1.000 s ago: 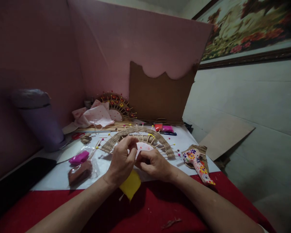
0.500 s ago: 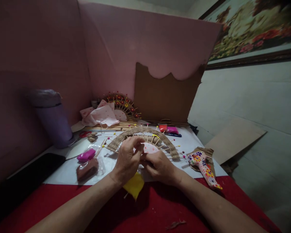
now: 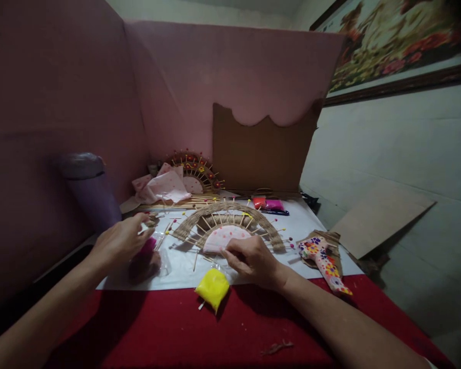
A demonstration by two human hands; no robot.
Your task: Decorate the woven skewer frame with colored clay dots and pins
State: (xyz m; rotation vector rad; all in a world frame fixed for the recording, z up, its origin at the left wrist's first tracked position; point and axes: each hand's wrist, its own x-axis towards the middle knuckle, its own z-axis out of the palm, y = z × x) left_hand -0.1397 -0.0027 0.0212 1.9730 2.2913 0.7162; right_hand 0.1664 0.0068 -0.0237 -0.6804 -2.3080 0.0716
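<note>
A half-round fan-shaped piece point(image 3: 227, 239) lies on white paper. It has a polka-dot fabric centre, stick spokes and a woven twine band, with coloured balls on the stick tips. My right hand point(image 3: 253, 262) is at its lower right edge, fingers curled and pinched together; whatever they hold is hidden. On the left, my left hand point(image 3: 119, 241) reaches forward with fingers partly stretched, close to a small twine bundle point(image 3: 152, 221). Below that hand are bags of magenta clay point(image 3: 149, 246) and brown clay point(image 3: 148, 264). A bag of yellow clay point(image 3: 213, 288) lies at the paper's front edge.
A purple tumbler point(image 3: 94, 197) stands at the left. Behind are dotted cloth point(image 3: 163, 184), a second decorated fan point(image 3: 200, 171) and a cardboard sheet point(image 3: 259, 154). A flower-covered piece point(image 3: 325, 261) lies right. Red and magenta clay packs point(image 3: 267, 204) lie beyond the fan.
My left hand has left the fan's centre and moved left toward the twine bundle. My right hand stays near the fan's lower edge, and the dotted centre is now uncovered.
</note>
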